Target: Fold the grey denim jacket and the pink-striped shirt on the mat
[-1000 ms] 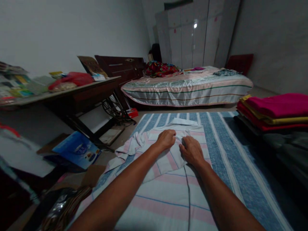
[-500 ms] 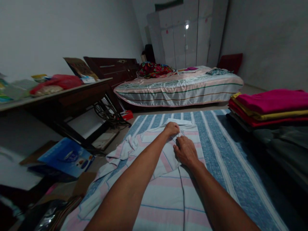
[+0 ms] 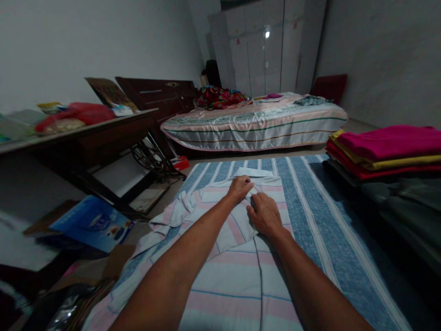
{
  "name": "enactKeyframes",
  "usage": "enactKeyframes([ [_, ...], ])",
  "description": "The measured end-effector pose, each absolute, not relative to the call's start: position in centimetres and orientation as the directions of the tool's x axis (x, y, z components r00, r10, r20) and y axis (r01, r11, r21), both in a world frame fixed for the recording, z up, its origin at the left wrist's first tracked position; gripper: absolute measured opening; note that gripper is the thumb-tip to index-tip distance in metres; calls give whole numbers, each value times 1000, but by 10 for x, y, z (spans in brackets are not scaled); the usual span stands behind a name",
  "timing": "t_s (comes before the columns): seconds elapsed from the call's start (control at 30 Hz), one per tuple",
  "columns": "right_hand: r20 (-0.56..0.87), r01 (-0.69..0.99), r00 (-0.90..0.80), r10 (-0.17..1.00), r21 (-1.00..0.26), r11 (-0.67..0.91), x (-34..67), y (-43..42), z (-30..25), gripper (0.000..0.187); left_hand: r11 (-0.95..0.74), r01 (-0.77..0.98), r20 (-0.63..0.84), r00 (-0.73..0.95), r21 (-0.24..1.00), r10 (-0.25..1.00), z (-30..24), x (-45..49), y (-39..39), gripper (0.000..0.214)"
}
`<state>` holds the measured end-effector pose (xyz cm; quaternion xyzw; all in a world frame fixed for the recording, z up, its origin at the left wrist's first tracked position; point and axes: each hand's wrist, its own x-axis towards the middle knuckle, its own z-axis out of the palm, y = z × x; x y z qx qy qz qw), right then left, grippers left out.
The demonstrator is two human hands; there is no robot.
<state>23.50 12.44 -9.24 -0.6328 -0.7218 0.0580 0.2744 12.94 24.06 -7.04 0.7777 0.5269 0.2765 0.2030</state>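
Note:
A white and pink striped shirt (image 3: 227, 280) with thin blue lines lies spread before me, its collar (image 3: 253, 172) at the far end. One side of it is folded inward, and a crumpled sleeve (image 3: 175, 214) hangs out to the left. Just below the collar, my left hand (image 3: 241, 187) is closed, pinching a bit of the shirt's cloth. My right hand (image 3: 265, 212) is close beside it, fingers bent and closed on the same part of the shirt. The fingertips are partly hidden.
Under the shirt is a blue and white striped cloth (image 3: 310, 207). Folded clothes (image 3: 396, 147) are stacked at the right. On the left stand a table (image 3: 86, 131) with bags on it and a blue box (image 3: 93, 223). A bed (image 3: 258, 124) is behind.
My left hand has shifted slightly left, away from the right hand, still pinching the cloth. My right hand has hardly moved.

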Motion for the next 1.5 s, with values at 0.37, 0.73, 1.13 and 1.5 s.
enactKeyframes([
  [0.37,324,882,-49,945,-430,194,234,124,-94,17,-334,698,43,399,634,916,-54,94,225,31],
  [0.73,319,880,-59,946,-431,199,234,122,-92,13,-399,862,233,338,312,912,-62,90,209,24],
  [1.13,297,898,-58,953,-401,180,234,122,-93,17,-484,851,256,431,202,865,-55,48,173,26],
  [1.5,307,909,-120,944,-348,228,239,123,-101,20,-431,872,235,380,232,895,-9,-41,96,27],
])
